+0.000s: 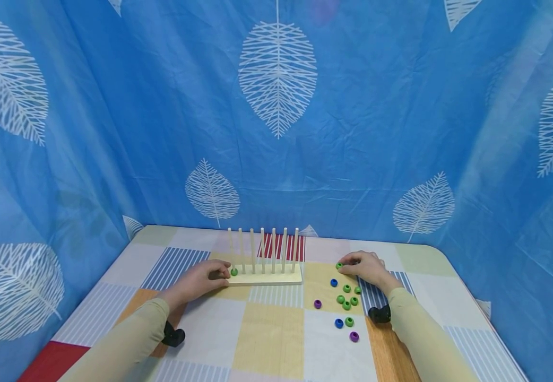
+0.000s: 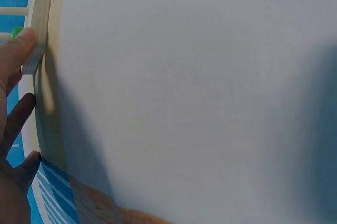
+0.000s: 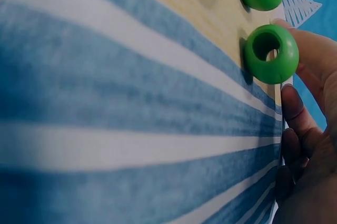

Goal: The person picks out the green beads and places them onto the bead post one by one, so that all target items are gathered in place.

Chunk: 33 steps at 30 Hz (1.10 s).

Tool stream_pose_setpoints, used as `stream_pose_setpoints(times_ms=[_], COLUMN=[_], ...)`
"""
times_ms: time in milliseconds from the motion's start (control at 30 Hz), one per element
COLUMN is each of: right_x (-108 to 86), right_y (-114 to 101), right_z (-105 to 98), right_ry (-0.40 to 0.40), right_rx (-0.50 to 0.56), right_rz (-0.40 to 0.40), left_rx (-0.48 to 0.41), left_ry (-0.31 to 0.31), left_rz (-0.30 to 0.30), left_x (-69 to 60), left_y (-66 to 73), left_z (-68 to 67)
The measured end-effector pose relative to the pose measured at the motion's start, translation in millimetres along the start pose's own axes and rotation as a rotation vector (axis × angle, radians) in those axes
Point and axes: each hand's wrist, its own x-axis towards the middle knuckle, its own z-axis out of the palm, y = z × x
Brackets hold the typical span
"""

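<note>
A pale wooden peg rack (image 1: 267,277) with a row of several upright pegs stands toward the back of the table. One green bead (image 1: 234,272) sits at the foot of its leftmost peg. My left hand (image 1: 205,280) grips the rack's left end; in the left wrist view the thumb (image 2: 21,48) lies against the base. To the right of the rack, my right hand (image 1: 364,267) pinches a green bead (image 1: 339,266) between thumb and forefinger, at the table surface. A green bead (image 3: 271,54) shows large beside the fingers in the right wrist view; whether it is the pinched one I cannot tell.
Loose green beads (image 1: 346,305) lie in a cluster in front of my right hand. Among them are blue beads (image 1: 334,283) and purple beads (image 1: 317,304). A patchwork-patterned cloth (image 1: 269,339) covers the table; blue leaf-print curtains (image 1: 353,132) hang behind and at both sides.
</note>
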Motion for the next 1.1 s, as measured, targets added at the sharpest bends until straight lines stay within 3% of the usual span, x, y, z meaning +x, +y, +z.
stream_pose_setpoints(times_ms=[267,433,733,1100], right_x=[-0.7,-2.5,-3.6,-2.8], right_y=[-1,-16,-67,-142], right_z=[-5,-22,-61,-76], right_ry=[-0.006,-0.025,-0.002,-0.027], right_rx=[0.034,0.113,0.109,0.064], right_rz=[-0.004,-0.039,-0.174,-0.350], left_rx=[-0.007,-0.014,-0.030,-0.024], left_ry=[-0.001,0.005,-0.002,-0.004], left_rz=[0.007,0.007,-0.017,0.013], left_x=[-0.7,-1.4,-1.7,-2.0], left_y=[0.0,-0.6,-0.2,-1.4], left_z=[0.9,1.0,-1.0,-2.1])
